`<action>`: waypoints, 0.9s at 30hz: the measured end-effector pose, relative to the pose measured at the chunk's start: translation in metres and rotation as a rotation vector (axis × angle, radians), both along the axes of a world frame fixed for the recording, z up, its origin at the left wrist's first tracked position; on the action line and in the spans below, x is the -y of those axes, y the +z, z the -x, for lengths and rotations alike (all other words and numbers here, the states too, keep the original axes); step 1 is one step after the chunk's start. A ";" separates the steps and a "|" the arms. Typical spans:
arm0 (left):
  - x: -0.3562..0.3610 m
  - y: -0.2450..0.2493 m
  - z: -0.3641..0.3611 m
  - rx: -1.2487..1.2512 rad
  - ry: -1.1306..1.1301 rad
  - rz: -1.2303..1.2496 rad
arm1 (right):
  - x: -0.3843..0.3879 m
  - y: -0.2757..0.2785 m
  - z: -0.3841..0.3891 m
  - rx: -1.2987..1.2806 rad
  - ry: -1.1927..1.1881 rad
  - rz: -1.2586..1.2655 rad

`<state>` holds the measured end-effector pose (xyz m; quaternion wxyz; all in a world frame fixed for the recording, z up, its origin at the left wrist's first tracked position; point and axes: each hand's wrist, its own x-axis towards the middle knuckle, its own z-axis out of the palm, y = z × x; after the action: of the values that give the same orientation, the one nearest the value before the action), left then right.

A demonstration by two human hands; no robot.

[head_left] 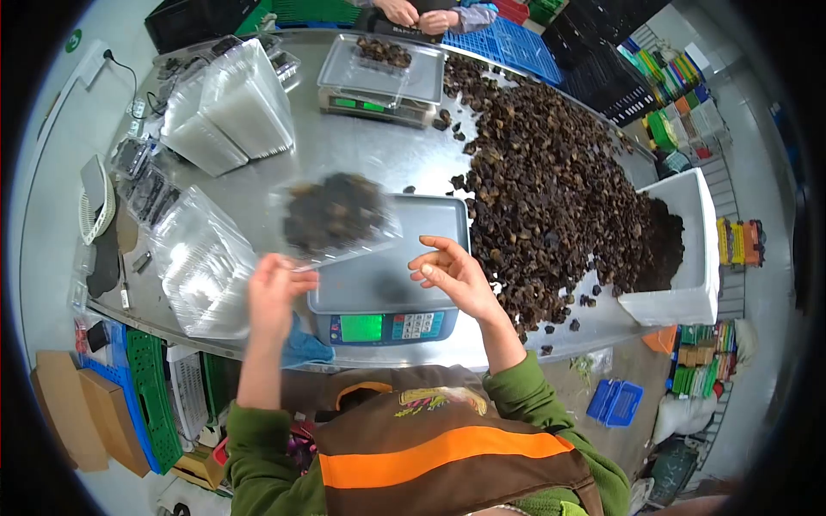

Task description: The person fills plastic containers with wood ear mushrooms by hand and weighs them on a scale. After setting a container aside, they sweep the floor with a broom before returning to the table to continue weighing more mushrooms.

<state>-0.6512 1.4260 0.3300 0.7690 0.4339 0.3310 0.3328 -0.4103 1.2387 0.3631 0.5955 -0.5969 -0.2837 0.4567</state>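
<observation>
My left hand (275,292), smeared by motion, pinches the near edge of a clear plastic tray (387,236). Inside the tray is a heap of dark brown, crinkled mushroom-like pieces (335,211), also blurred. The tray is in the air over the left part of a digital scale (430,297), which has a grey platform and a lit green display. Over the right side of that platform, my right hand (456,277) holds nothing, its fingers apart and slightly curled. Just right of the scale, a large pile of the same dark pieces (551,172) spreads over the metal table (361,146).
Stacks of clear trays (232,107) and nested trays (202,267) stand at left. A second scale (379,99) bears a filled tray at the back, near another person's hands (422,15). A white foam box (688,292) lies tipped at right. A blue cloth (305,347) touches the front edge.
</observation>
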 end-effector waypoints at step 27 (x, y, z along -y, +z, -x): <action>-0.044 0.033 0.134 -0.996 -0.078 -1.117 | 0.095 -0.064 -0.011 0.397 -0.224 0.345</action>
<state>-0.7855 1.4700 0.3629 0.2049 0.8704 0.4063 0.1880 -0.3993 1.1437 0.2992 0.4648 -0.7947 -0.2454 0.3038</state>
